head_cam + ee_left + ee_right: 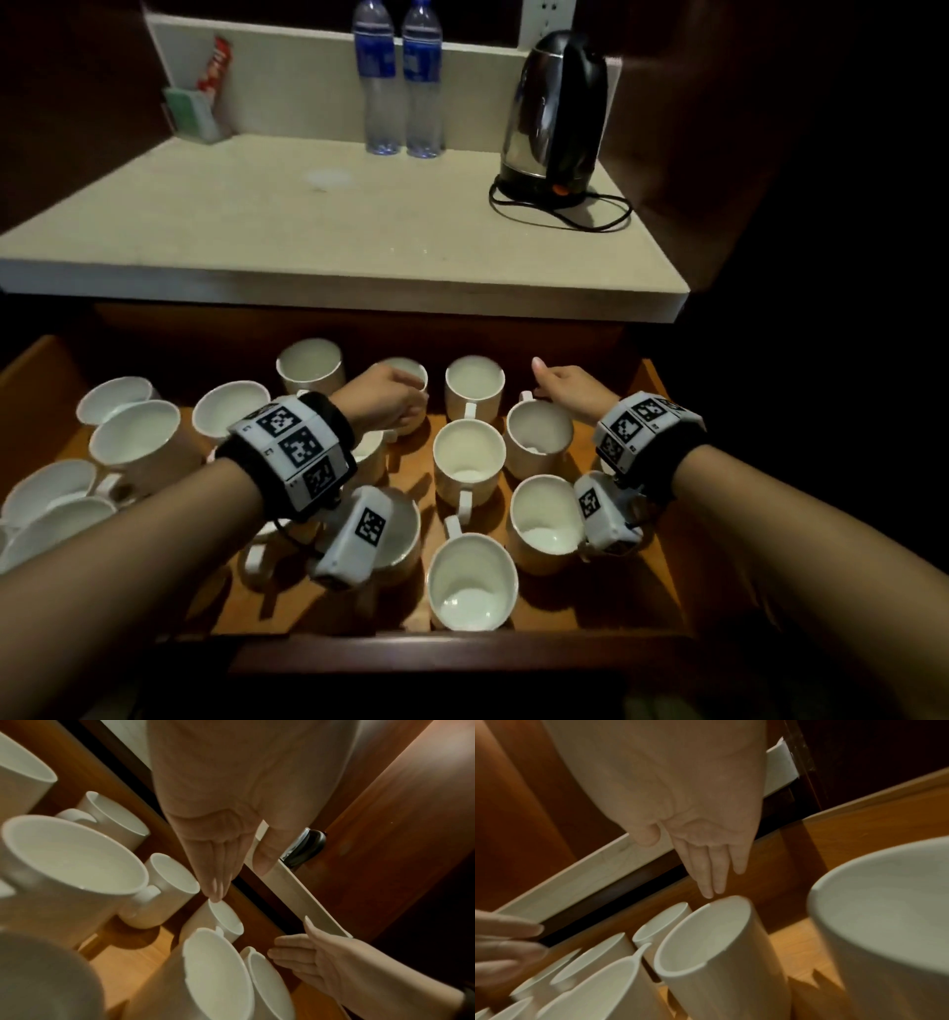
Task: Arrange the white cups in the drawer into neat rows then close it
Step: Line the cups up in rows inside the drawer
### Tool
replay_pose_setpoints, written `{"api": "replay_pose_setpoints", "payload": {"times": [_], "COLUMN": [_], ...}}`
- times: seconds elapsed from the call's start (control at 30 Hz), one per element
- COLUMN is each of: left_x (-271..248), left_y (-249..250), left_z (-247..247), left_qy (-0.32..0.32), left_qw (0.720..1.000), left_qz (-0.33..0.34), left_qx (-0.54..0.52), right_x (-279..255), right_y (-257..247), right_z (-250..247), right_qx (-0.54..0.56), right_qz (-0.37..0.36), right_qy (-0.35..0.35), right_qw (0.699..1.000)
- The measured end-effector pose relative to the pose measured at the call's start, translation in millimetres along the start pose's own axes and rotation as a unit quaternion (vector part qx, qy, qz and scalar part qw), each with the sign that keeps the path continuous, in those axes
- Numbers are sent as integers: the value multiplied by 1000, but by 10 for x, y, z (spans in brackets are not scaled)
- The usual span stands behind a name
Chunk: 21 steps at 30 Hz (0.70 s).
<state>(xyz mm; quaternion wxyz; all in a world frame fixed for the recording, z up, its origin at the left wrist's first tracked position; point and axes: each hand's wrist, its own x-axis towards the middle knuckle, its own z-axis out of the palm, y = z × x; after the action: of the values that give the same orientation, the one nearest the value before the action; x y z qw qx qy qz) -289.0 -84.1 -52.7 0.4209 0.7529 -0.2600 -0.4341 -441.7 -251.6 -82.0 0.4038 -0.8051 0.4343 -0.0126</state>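
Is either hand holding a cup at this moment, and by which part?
Nothing is held. The left hand has straight fingers whose tips touch a white cup's rim; the right hand hovers open above another cup.

this looks like a hotel room's tea corner, dimly lit. a pale counter (318, 241) set in dark wood holds an electric kettle (557, 115) at the far right, two water bottles (398, 77) at the far middle and a sachet holder (197, 110) at the far left. below it, an open drawer (662, 519) is full of matching white cups (468, 462).
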Motion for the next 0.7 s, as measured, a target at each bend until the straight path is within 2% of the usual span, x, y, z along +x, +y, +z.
{"api": "replay_pose_setpoints", "payload": {"times": [0.2,0.33,0.53,0.7], "left_x": [-264,-292,-16,273], "left_y": [130,234,318,275], "left_z": [578,879,1120,1182], "left_qy": [16,18,26,-4], "left_qw": [1000,1000,995,992], "left_qz": [5,-16,-46,-51], "left_qx": [-16,1,81,117], "right_x": [-192,-239,-179,-79], "right_y": [197,334,415,438], "right_z": [-210,-277,-282,-279], "right_qx": [-48,-37,-13,30], "right_qz": [-29,-31,-36,-36], "right_qy": [-19,-33,-44,-53], "right_qw": [998,998,998,998]}}
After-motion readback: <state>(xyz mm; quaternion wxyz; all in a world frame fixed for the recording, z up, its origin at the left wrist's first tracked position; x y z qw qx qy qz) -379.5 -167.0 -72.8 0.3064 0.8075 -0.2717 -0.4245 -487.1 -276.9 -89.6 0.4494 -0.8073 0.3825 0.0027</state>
